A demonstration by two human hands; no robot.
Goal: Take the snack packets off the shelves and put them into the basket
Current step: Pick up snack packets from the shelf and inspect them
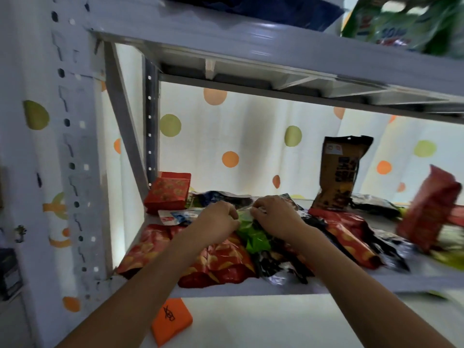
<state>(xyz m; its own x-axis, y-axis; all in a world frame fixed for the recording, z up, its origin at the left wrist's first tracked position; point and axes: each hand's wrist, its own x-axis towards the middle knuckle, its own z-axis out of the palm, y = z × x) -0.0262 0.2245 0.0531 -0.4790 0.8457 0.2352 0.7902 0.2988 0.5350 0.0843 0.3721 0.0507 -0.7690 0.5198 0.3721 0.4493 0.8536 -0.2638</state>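
both hands (247, 218) pinch green packet (251, 237) | red packets (218, 262) crowd around | brown pouch (337, 174) upright behind

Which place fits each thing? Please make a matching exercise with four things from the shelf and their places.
Things:
1. green packet
2. red box
3. brown packet
4. orange card

Places:
A. standing upright at the back of the shelf
B. below the shelf
C. pinched between both hands
D. left back corner of the shelf

Pairs: 1-C, 2-D, 3-A, 4-B
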